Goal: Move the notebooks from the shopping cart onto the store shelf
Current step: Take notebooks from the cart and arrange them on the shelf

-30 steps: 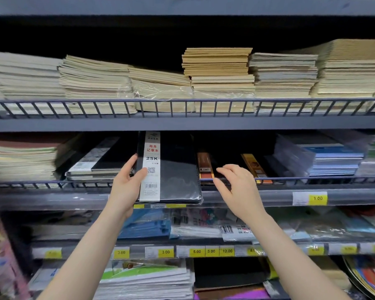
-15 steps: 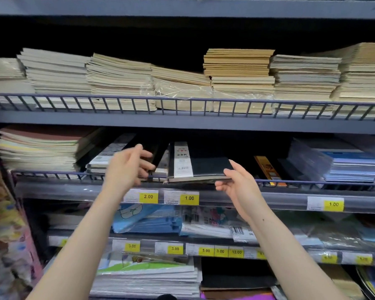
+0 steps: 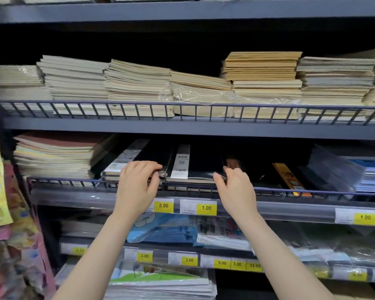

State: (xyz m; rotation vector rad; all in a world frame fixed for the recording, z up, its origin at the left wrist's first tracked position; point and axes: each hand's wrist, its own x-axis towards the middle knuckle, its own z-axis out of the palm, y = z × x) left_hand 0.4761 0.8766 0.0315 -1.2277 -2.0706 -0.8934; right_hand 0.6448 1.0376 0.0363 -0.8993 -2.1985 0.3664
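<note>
A black notebook (image 3: 200, 165) with a white "25K" label strip lies flat on the middle store shelf (image 3: 204, 133), on top of a low stack behind the wire rail. My left hand (image 3: 136, 187) pinches its front left corner. My right hand (image 3: 236, 191) grips its front right corner. Both hands reach over the rail. The shopping cart is out of view.
More black notebooks (image 3: 126, 161) lie to the left, and a tall pastel stack (image 3: 54, 154) farther left. Plastic-wrapped blue packs (image 3: 344, 169) sit to the right. Beige notebook piles (image 3: 139, 87) fill the shelf above. Yellow price tags (image 3: 206, 207) line the shelf edges.
The black notebook went from upright in my left hand to flat on the shelf stack. Both hands came to its front corners, and it slid farther in.
</note>
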